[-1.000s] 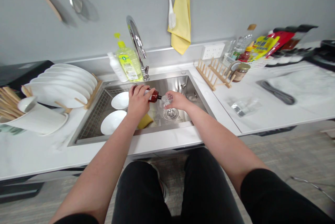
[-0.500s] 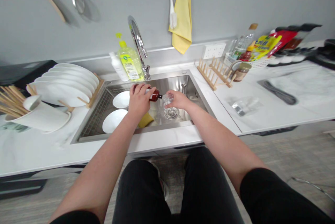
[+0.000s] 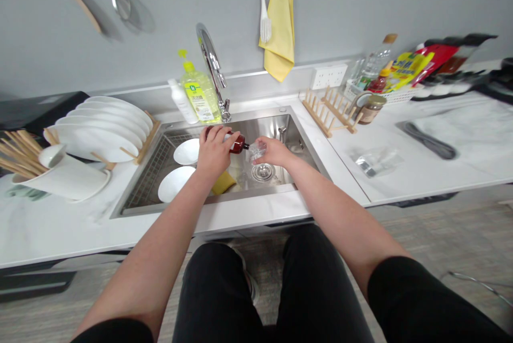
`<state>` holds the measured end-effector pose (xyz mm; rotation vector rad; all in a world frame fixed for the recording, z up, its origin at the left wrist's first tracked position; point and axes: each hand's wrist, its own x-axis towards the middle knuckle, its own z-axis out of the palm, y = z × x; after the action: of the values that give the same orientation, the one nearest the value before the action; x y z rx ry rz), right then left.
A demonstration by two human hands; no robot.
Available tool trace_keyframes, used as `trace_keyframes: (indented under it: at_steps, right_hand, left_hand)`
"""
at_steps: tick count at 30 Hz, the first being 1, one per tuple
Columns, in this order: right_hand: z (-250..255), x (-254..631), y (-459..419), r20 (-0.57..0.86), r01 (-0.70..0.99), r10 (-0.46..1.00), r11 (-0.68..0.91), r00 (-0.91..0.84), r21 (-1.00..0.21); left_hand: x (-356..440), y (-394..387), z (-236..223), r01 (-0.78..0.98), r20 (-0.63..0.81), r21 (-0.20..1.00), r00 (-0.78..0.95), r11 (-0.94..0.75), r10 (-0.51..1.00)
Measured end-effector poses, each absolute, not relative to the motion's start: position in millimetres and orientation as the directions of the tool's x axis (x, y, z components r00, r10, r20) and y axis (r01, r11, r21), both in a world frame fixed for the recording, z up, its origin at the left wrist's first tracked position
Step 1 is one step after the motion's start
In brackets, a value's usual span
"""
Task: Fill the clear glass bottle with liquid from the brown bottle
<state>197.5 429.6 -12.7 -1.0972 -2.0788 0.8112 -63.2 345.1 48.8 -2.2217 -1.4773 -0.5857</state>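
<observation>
My left hand [image 3: 214, 153] grips a tilted dark-red bottle [image 3: 237, 145] above the stainless-steel sink [image 3: 264, 128]; my right hand [image 3: 273, 151] pinches a small clear vessel [image 3: 256, 152]. A slackened grip risks dropping either.

Head-worn view from above, facing forward and down at left hand [image 3: 214, 153] and right hand [image 3: 272, 151]
</observation>
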Motion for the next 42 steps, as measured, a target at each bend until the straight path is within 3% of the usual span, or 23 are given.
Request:
trace_keyframes:
  at_steps: [42]
  right_hand:
    - [-7.4,196.3,426.7,0.270,0.393,0.872,0.434,-0.408,-0.810]
  left_hand:
    - [-61.0,347.3,74.6,0.906,0.509,-0.138,0.411,-0.400,0.756]
